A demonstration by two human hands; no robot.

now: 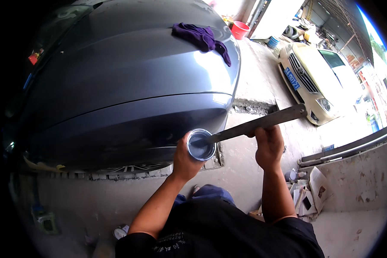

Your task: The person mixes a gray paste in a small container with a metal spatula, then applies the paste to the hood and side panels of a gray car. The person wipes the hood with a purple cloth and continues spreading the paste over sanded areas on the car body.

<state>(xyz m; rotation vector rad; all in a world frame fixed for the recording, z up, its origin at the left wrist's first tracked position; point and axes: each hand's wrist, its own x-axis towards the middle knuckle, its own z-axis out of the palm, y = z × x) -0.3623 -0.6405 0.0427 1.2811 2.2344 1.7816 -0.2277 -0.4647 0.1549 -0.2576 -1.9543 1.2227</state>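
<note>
Head view: one open can of blue-grey liquid, before the dark car; left hand, fingers closed around the can's side; one flat grey stick, end at the can's mouth; right hand, fingers closed on the stick; one purple cloth (crumpled, on the dark car); cream car, farther right

A flat stick (slanted) reaches into a grey-filled cup.

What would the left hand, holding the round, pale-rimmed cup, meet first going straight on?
Beyond the cup, the left hand would probably meet the glossy dark-grey car, near its rounded corner; depth is unclear.
</note>
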